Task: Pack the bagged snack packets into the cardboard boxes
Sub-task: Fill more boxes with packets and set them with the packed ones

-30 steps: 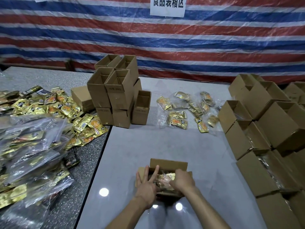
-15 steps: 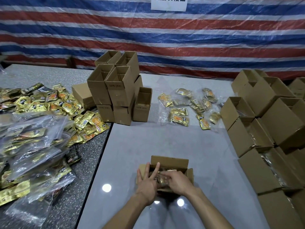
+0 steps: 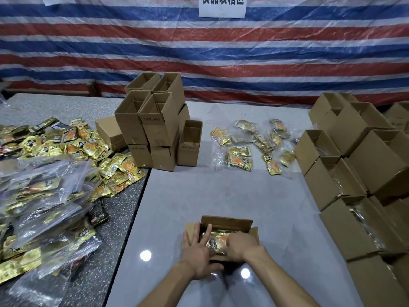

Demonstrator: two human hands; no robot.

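1. Pressing a clear plastic bag of gold foil snack packets (image 3: pixel 218 241) into a small open brown cardboard box (image 3: pixel 225 220), a person is working at a glossy pale grey table (image 3: pixel 221 191). The box is sitting at the table's near edge with its flaps standing out.
2. The left hand (image 3: pixel 197 249) is lying flat over the box's left flap. Its fingers are straight and spread, the tips are reaching onto the bag, and it is gripping nothing.
3. The right hand (image 3: pixel 240 243) is curling down over the bag's right side, inside the box's mouth. Its fingertips are hidden, so it appears to be holding the bag, but how firmly cannot be told.
4. The bag is filling the box's mouth, and its crinkled top is showing about level with the rim.
5. Well beyond the box, more bagged gold packets (image 3: pixel 239 160) are lying loose. Beyond it to the left, a stack of empty brown boxes (image 3: pixel 155 125) is standing. To the box's right, filled brown boxes (image 3: pixel 345 173) are piling up. Far to its left, a heap of loose gold packets and clear bags (image 3: pixel 55 169) is spreading.
6. The step in hand is probably seating this bag. The next move is likely calling for pushing it fully below the rim, then setting the box with the filled ones.
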